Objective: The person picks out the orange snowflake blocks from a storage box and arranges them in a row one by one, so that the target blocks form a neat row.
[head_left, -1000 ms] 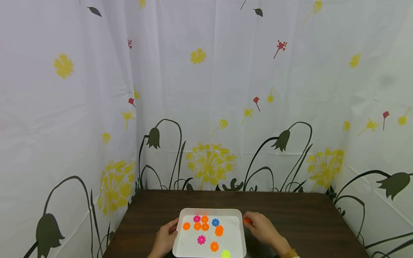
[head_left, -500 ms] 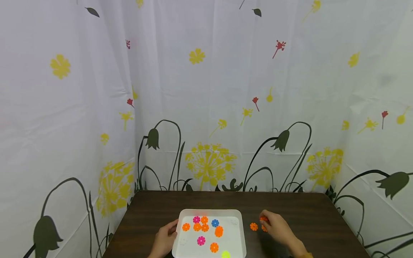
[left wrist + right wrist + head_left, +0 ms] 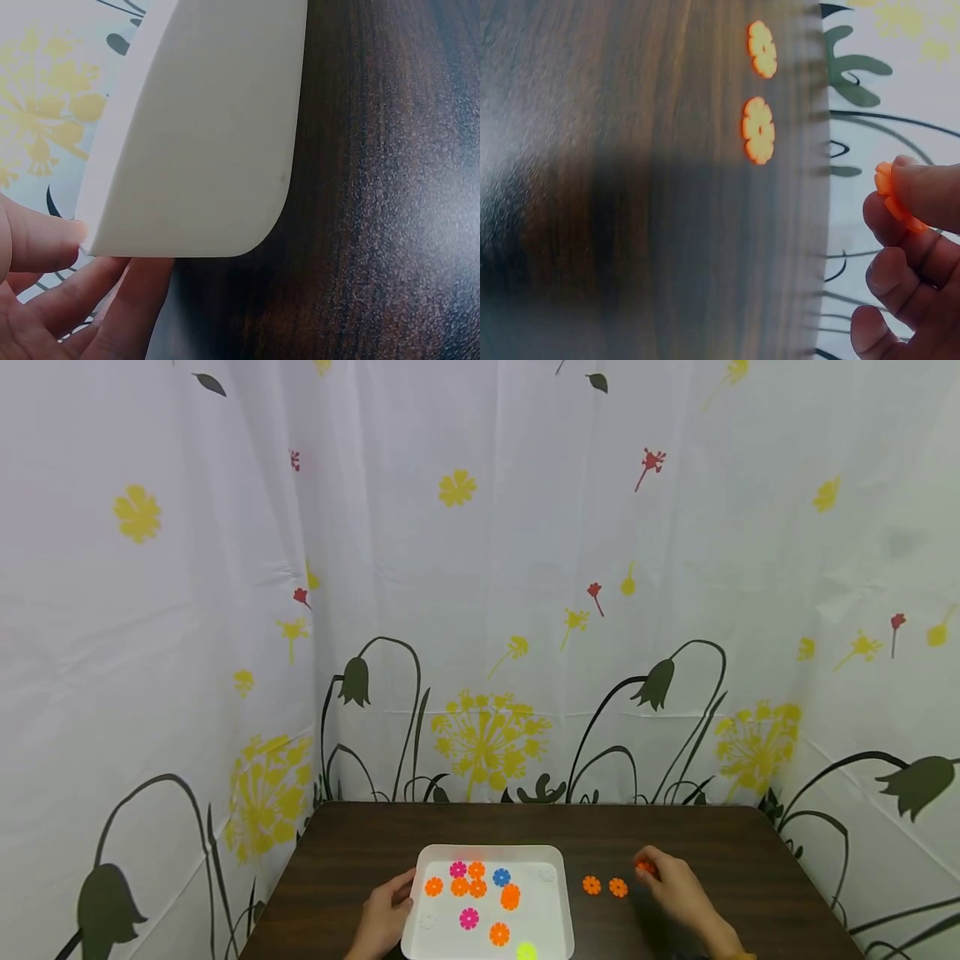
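Note:
My left hand grips the left side of a white tray, thumb on the rim in the left wrist view. Several flower-shaped plastic discs lie in the tray: orange, pink, blue and a yellow-green one. Right of the tray, my right hand pinches an orange flower disc between thumb and index finger, above the table. Two more orange discs lie side by side on the wood, one nearer the tray, the other nearer my right hand.
The dark wooden table has its far edge close to a white curtain printed with flowers. Pale, see-through discs are faintly visible in the tray. Dark wood extends right of my right hand.
My right hand has moved rightward from the tray's edge, still with orange in its fingers. Two orange discs now show in a row on the table behind it. My left hand stays on the tray.

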{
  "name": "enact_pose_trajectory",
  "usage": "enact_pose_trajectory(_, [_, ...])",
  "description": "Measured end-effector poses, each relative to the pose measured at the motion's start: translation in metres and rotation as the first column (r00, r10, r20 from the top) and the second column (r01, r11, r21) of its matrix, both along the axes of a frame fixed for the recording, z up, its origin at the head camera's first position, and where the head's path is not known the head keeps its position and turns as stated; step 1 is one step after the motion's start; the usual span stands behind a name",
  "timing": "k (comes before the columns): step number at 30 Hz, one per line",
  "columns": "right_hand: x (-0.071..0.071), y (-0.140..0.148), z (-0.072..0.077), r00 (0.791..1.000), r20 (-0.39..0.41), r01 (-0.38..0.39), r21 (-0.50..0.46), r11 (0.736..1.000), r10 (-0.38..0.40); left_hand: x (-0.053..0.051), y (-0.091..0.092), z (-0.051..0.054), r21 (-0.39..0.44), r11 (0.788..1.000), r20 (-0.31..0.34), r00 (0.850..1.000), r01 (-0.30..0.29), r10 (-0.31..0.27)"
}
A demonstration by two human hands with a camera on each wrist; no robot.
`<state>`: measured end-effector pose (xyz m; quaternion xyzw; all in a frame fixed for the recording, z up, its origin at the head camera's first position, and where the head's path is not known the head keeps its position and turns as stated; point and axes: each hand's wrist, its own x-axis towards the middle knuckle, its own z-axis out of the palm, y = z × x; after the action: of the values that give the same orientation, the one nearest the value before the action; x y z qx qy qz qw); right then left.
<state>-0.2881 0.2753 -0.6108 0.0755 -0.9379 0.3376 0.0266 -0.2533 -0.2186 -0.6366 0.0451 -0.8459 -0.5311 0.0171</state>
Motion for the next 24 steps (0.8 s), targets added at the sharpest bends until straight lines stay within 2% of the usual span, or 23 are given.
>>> enact_pose_trajectory(11, [-0.001, 0.023, -0.023, 0.998, 0.024, 0.063, 0.020, 0.998, -0.064, -0.002, -0.002, 0.003, -0.028, 1.000, 0.016, 1.000, 0.004, -0.004])
enact_pose_trajectory(18, [-0.007, 0.023, -0.033, 0.999, 0.009, 0.045, -0.010, 0.999, -0.045, -0.003, -0.003, 0.004, -0.022, 1.000, 0.020, 1.000, -0.006, 0.006])
enact_pose_trajectory(24, [-0.013, 0.017, -0.042, 0.997, 0.060, 0.044, -0.048, 0.998, -0.041, -0.001, -0.002, 0.001, -0.009, 1.000, 0.020, 1.000, 0.004, -0.004])
